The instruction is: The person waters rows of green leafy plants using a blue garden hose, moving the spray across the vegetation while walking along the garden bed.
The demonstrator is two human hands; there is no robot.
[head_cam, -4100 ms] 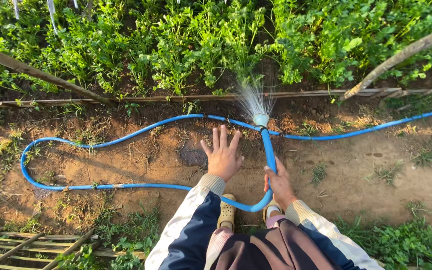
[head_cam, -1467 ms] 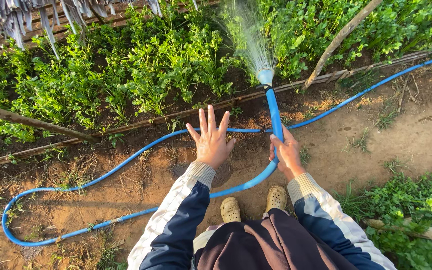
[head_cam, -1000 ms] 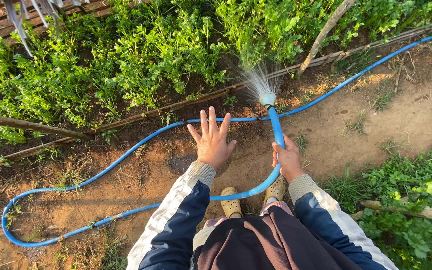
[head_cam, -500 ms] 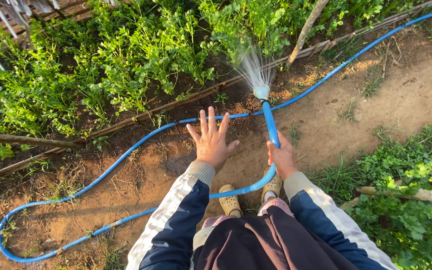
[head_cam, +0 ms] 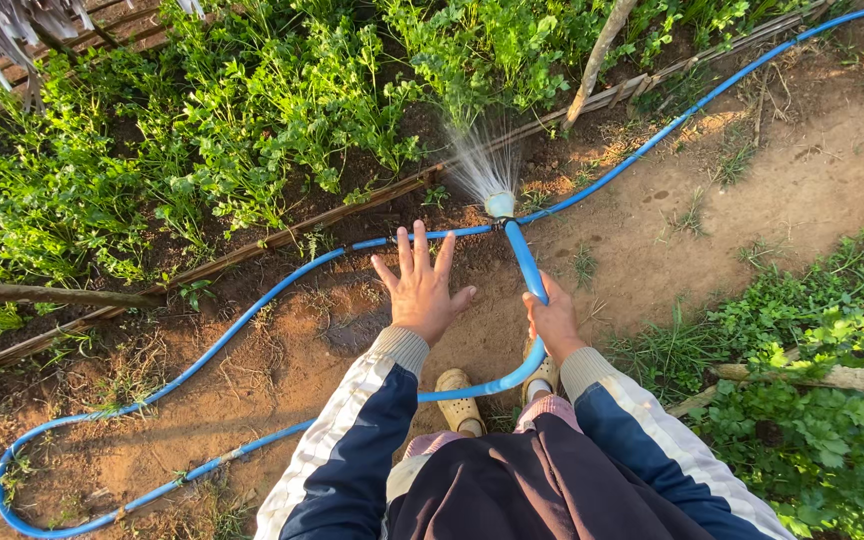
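Over the last few seconds your view swung along the bed, and the spray head [head_cam: 499, 204] changed its aim with it: raised high over the leafy plants [head_cam: 282, 100] a moment and a half back, it was then lowered, and at this moment it sat low, just short of the wooden edging strip [head_cam: 352, 212]. The water fan [head_cam: 472, 165] was accordingly short and landed on the nearest row and the soil at the edge of the bed. Judged from that, the watering had shifted from the far plants to the near margin.

Your right hand [head_cam: 552, 322] was closed around the blue hose [head_cam: 524, 262], the fingers wrapped fully about it, a short way behind the spray head. Ahead of those fingers the hose ran straight up to the head; behind them it curved down past your shoes [head_cam: 457, 398] and out to the left in a long loop on the dirt path [head_cam: 802, 190].

Your left hand [head_cam: 420, 290] was empty, as in the earlier views, its fingers spread wide and palm down. It hovered apart from the hose, with the held section just to its right and another run of hose passing beyond its fingertips on the ground.
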